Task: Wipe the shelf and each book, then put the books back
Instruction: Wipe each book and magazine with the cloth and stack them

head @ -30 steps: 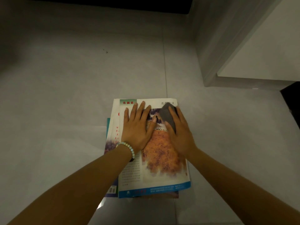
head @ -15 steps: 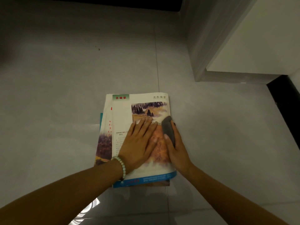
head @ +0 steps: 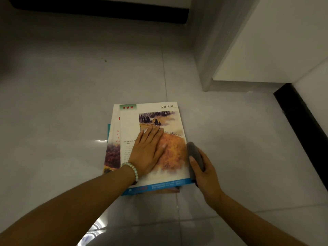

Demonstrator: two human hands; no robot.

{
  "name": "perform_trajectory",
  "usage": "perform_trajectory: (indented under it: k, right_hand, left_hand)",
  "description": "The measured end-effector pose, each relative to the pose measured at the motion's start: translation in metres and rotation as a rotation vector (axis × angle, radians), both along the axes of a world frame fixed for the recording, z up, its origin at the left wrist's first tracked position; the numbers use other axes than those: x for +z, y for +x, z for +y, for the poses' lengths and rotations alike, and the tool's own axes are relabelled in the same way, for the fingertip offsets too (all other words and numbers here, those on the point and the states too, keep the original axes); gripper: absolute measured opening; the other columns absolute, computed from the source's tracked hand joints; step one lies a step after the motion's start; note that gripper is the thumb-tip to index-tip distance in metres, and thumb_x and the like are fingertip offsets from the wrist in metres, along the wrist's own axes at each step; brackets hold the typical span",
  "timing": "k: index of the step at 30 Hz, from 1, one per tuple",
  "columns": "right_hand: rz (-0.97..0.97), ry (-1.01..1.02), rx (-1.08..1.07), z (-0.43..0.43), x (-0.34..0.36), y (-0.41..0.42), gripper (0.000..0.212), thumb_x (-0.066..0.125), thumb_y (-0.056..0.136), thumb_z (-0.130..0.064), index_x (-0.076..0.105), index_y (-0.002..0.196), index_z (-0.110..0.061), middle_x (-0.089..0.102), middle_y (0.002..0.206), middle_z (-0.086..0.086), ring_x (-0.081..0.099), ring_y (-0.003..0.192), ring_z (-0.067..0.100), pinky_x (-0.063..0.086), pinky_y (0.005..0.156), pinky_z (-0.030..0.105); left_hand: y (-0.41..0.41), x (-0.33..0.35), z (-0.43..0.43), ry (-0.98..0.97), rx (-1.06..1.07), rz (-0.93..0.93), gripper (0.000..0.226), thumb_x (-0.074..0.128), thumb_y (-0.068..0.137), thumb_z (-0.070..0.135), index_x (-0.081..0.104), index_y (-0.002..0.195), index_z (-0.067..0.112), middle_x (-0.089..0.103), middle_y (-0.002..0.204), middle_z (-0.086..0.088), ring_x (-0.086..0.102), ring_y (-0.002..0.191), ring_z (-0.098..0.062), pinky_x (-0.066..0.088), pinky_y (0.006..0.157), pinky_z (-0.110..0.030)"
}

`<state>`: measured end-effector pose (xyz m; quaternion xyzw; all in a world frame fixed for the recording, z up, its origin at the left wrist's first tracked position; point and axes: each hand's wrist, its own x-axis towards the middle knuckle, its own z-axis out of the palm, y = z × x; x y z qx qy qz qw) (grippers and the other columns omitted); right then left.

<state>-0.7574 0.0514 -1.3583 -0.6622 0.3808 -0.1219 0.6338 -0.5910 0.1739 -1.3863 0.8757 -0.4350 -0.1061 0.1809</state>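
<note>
Now | top book point(head: 129, 125): white, orange landscape | left hand point(head: 147, 151) flat on it | right hand point(head: 205, 176) grips grey cloth point(head: 194, 155)

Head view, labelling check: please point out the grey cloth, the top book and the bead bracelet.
grey cloth point(head: 194, 153): head view, its bare upper half.
top book point(head: 158, 118): head view, the landscape picture on its cover.
bead bracelet point(head: 133, 168): head view, beads over the wrist's top.

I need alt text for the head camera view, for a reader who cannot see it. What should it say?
A person's left hand presses flat on the top book of a small stack on a grey tiled floor, while the right hand grips a grey cloth at the book's right edge.
</note>
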Motion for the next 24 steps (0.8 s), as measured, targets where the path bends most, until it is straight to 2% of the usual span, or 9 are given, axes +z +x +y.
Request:
perform_trajectory:
  k: [2,4,6,8,14,18,20,22,24]
  right_hand:
    - [-0.025,0.064,-0.044,-0.008,0.012,0.009,0.036,0.056,0.091,-0.031,0.053,0.128,-0.032,0.065,0.118,-0.005,0.064,0.103,0.012,0.057,0.083,0.032]
    - [-0.044,0.124,-0.032,-0.010,0.021,0.018,0.033,0.054,0.093,-0.032,0.056,0.126,-0.029,0.069,0.111,0.000,0.068,0.096,0.017,0.058,0.073,0.028]
    - [-0.039,0.136,0.019,-0.011,0.025,0.028,0.033,0.054,0.094,-0.032,0.054,0.127,-0.028,0.069,0.111,0.002,0.068,0.096,0.019,0.058,0.075,0.033]
    - [-0.035,0.156,0.044,-0.016,0.025,0.045,0.031,0.056,0.094,-0.029,0.054,0.125,-0.028,0.068,0.112,0.002,0.068,0.097,0.019,0.058,0.079,0.037]
    - [-0.017,0.155,0.089,-0.044,0.030,0.112,0.035,0.060,0.093,-0.015,0.054,0.127,-0.013,0.063,0.121,0.013,0.064,0.103,0.024,0.054,0.085,0.034]
    - [-0.059,0.279,0.030,-0.026,0.033,0.092,0.034,0.057,0.094,-0.024,0.056,0.127,-0.014,0.069,0.110,0.014,0.068,0.097,0.028,0.056,0.083,0.041]
    - [-0.079,0.419,0.014,-0.013,0.034,0.076,0.031,0.055,0.095,-0.030,0.059,0.122,-0.016,0.071,0.107,0.012,0.069,0.097,0.027,0.056,0.081,0.040]
    - [-0.092,0.529,0.023,0.002,0.036,0.067,0.029,0.055,0.094,-0.033,0.061,0.119,-0.020,0.072,0.107,0.009,0.069,0.098,0.024,0.057,0.080,0.037]
    - [-0.111,0.574,0.046,0.017,0.036,0.069,0.029,0.056,0.093,-0.031,0.061,0.119,-0.021,0.071,0.109,0.008,0.067,0.101,0.023,0.056,0.081,0.034]
  left_hand:
    - [0.001,0.008,-0.003,0.001,0.029,0.098,0.089,-0.014,0.080,0.071,0.013,0.151,0.026,0.010,0.158,0.006,0.001,0.146,-0.011,-0.009,0.117,-0.028]
    - [0.003,0.019,-0.008,-0.012,0.064,0.259,0.071,-0.004,0.087,0.065,0.009,0.149,0.033,0.010,0.158,0.008,0.001,0.146,-0.011,-0.006,0.118,-0.031]
    - [0.006,0.028,-0.011,-0.036,0.075,0.385,0.056,0.002,0.093,0.059,0.004,0.146,0.042,0.012,0.157,0.009,0.002,0.146,-0.014,-0.002,0.118,-0.035]
    - [0.011,0.030,-0.009,-0.058,0.103,0.418,0.050,0.005,0.097,0.053,0.005,0.146,0.043,0.012,0.157,0.009,0.003,0.146,-0.014,-0.002,0.118,-0.035]
    - [0.010,0.030,-0.012,-0.047,0.159,0.411,0.071,-0.002,0.084,0.059,0.009,0.150,0.036,0.014,0.158,0.008,0.002,0.146,-0.014,-0.004,0.118,-0.034]
    - [0.015,0.033,-0.013,-0.085,0.187,0.484,0.069,-0.001,0.083,0.063,0.008,0.148,0.040,0.015,0.157,0.009,0.005,0.146,-0.015,0.000,0.119,-0.039]
    - [0.019,0.042,-0.015,-0.221,0.245,0.661,0.066,0.005,0.087,0.068,0.016,0.147,0.041,0.026,0.154,0.008,0.019,0.143,-0.017,0.011,0.119,-0.043]
    - [0.022,0.059,-0.022,-0.356,0.341,0.948,0.063,0.013,0.093,0.066,0.029,0.145,0.034,0.040,0.145,0.004,0.036,0.135,-0.017,0.024,0.115,-0.040]
    - [0.029,0.079,-0.028,-0.330,0.441,1.152,0.066,0.020,0.094,0.063,0.050,0.134,0.021,0.056,0.130,-0.003,0.053,0.119,-0.021,0.039,0.103,-0.033]
